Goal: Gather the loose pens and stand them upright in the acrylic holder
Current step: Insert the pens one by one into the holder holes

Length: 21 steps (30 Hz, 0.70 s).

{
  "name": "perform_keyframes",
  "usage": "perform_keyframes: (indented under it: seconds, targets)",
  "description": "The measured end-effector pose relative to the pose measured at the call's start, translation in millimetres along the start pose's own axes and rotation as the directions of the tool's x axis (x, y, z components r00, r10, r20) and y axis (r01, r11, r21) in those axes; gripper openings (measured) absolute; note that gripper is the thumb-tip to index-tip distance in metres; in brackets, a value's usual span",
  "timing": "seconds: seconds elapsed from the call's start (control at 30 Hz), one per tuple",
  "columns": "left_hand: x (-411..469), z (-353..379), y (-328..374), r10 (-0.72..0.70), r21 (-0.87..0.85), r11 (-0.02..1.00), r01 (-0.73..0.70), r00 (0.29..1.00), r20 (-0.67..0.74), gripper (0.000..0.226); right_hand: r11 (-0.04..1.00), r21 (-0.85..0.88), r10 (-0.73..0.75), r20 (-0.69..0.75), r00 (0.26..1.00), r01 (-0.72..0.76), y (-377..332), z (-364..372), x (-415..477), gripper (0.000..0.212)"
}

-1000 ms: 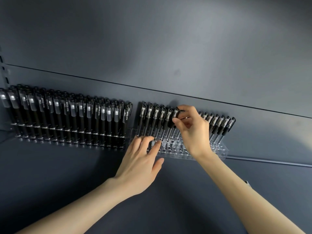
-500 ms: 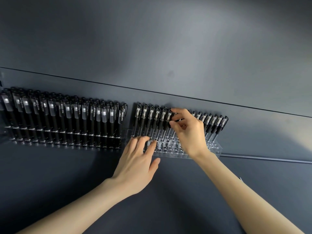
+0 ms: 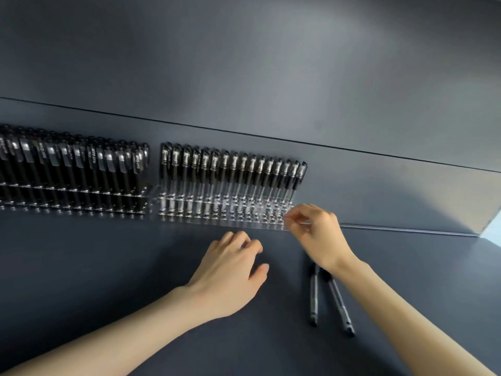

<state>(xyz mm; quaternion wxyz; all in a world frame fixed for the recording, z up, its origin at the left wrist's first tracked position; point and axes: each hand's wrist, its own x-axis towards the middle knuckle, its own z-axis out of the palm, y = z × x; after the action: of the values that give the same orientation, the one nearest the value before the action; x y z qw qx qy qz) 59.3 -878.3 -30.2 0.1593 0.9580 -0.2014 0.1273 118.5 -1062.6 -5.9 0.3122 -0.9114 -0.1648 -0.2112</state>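
A clear acrylic holder (image 3: 225, 213) stands against the back wall, its rear row filled with upright black pens (image 3: 233, 172); its front holes show no pens. Two loose black pens (image 3: 314, 297) lie side by side on the dark surface, partly under my right wrist. My right hand (image 3: 317, 234) hovers at the holder's right front corner, fingers loosely curled, holding nothing I can see. In front of the holder, my left hand (image 3: 233, 270) rests flat on the surface with fingers apart and empty.
A second acrylic holder (image 3: 73, 204), packed with black pens, stands to the left of the first. The dark grey wall (image 3: 271, 77) rises right behind both holders. A bright opening (image 3: 492, 232) shows at the far right edge.
My right hand let go of the pen it was seating in the rear row and dropped to the holder's right front corner. My left hand came off the holder. The view tilted down, revealing two loose pens.
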Motion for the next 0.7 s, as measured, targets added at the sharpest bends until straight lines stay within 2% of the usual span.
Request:
perform_keyframes:
  seconds: [0.17, 0.3, 0.53, 0.63, 0.7]
  targets:
    - [4, 22, 66, -0.095, -0.061, 0.993, 0.097, 0.995, 0.040, 0.048, 0.996, -0.065, -0.048, 0.208, 0.977, 0.063, 46, -34, -31, 0.011]
    - [7, 37, 106, -0.196, 0.025, 0.980, 0.195, 0.979, 0.050, 0.059, 0.988, -0.054, -0.115, 0.343, 0.932, 0.142, 68, -44, -49, 0.018]
    - [24, 37, 134, -0.404, -0.124, 0.899, 0.421, 0.904, 0.142, 0.049, 0.990, 0.106, -0.116, 0.288, 0.951, 0.089, 77, -44, -54, 0.015]
    - [34, 31, 135, -0.434, -0.123, 0.876, 0.467, 0.873, 0.220, 0.036, 0.979, 0.201, -0.036, 0.282, 0.959, -0.022, 79, -45, -54, 0.024]
    - [37, 32, 132, -0.433, -0.120, 0.877, 0.464, 0.875, 0.218, 0.025, 0.954, 0.278, 0.033, 0.278, 0.960, -0.113, 79, -46, -53, 0.029]
